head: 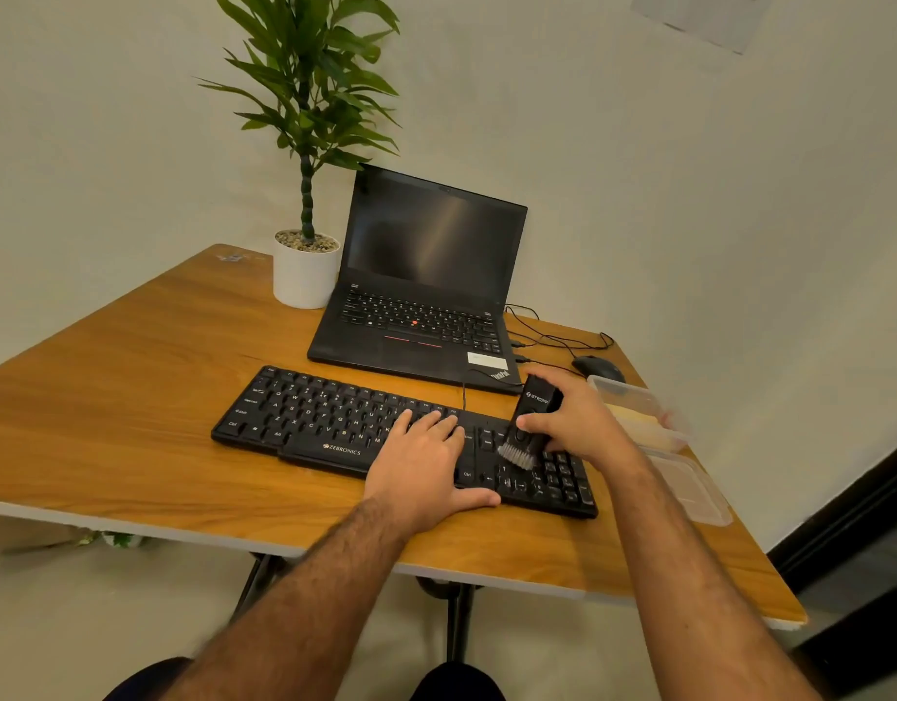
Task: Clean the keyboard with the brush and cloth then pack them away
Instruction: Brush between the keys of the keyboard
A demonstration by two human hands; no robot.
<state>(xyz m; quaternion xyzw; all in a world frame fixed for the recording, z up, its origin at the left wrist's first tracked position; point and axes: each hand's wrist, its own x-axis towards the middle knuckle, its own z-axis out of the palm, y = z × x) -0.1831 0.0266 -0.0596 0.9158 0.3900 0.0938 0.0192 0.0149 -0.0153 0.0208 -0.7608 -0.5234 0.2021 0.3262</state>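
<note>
1. Head view, count: one black full-size keyboard (pixel 335 427) with pale lettering and a brand name on its front edge, one black brush (pixel 529 422) with a blocky plastic handle and a short tuft of grey-white bristles, one open black laptop (pixel 426 290) with a dark screen, one black mouse (pixel 598 369), one green leafy plant in a white round pot (pixel 304 275), one clear plastic container (pixel 643 417) and one clear flat lid (pixel 689 488), two bare hands.
2. The keyboard lies slightly askew on the orange-brown wooden table (pixel 132 407), just in front of the laptop, its cable running back toward the laptop.
3. The left hand (pixel 426 468) lies flat on the keyboard's right-centre keys, fingers straight and close together, thumb stretched out along the front edge.
4. The right hand (pixel 583 422) grips the brush handle, fingers curled round it and thumb across the front; the brush tilts with its bristles down, touching the keys between the main block and the number pad.
5. The container sits at the table's right edge beside the right hand, something yellowish inside; whether that is a cloth cannot be told. The lid lies on the table nearer the person.
6. The mouse rests behind the container, its cable looping to the laptop.
</note>
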